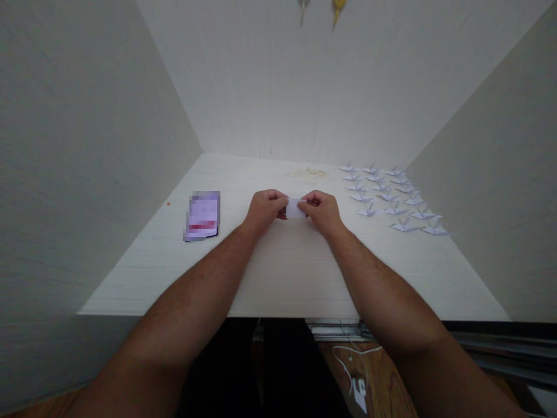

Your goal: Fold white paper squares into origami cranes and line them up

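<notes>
A small rectangular piece of white paper (pixel 296 209) is stretched between my two hands, above the middle of the white tabletop (pixel 287 267). My left hand (pixel 266 210) pinches its left edge between thumb and fingers. At the opposite edge, my right hand (pixel 321 210) grips it the same way, the thumb lying on top. Beyond my right hand, several folded white paper cranes (pixel 387 197) stand in rows on the tabletop. The fingers behind the paper are partly hidden.
Left of my hands lies a phone-like device (pixel 203 216), its lit screen blurred out. Pale yellowish bits (pixel 314 172) lie near the back wall. Walls close in the table at left, back and right. A white cable (pixel 348 363) and plug are on the floor below.
</notes>
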### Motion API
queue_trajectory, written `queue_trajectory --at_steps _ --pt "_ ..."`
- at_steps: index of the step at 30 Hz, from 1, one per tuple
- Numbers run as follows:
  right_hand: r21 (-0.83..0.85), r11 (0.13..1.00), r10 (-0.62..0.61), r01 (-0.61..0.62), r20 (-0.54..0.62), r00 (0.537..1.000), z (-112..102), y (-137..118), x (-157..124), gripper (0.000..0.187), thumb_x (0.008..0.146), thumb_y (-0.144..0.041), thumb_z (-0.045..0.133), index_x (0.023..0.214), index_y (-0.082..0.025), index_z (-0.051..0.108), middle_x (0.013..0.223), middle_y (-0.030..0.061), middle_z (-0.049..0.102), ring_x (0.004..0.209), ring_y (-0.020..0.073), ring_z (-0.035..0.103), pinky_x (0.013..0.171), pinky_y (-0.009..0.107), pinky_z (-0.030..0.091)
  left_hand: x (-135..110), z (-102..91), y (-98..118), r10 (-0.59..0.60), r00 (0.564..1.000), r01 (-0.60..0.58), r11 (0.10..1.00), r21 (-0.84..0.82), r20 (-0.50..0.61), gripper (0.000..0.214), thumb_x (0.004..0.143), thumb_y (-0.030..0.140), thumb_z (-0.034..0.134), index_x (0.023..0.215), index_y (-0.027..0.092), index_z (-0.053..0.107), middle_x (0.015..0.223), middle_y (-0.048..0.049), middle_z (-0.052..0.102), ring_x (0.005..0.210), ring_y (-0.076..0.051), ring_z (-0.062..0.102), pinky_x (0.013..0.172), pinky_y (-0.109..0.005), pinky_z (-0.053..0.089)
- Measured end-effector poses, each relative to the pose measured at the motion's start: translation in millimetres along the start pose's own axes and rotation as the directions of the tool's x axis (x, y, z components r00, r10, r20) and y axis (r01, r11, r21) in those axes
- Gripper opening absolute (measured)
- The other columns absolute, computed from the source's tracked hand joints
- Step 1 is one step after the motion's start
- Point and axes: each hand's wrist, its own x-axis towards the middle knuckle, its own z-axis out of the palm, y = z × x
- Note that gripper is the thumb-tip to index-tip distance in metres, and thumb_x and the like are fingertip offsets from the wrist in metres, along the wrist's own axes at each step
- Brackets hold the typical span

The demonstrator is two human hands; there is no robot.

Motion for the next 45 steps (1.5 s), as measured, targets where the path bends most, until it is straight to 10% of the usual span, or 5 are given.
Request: queue_trajectory --at_steps 45 --pt "0.032 0.999 -0.014 0.016 -0.049 0.999 4.2 3.2 -3.1 0.020 0.067 -0.036 0.073 0.077 -0.019 0.072 0.060 -0.0022 0.064 0.051 0.0106 0.054 0.048 0.025 0.047 -0.4 -0.7 2.9 -0.042 0.999 0.041 0.996 0.076 0.011 0.008 0.065 0.019 0.065 0.063 0.015 0.058 0.054 -0.0029 0.063 0.046 -0.012 0.059 0.049 -0.025 0.052"
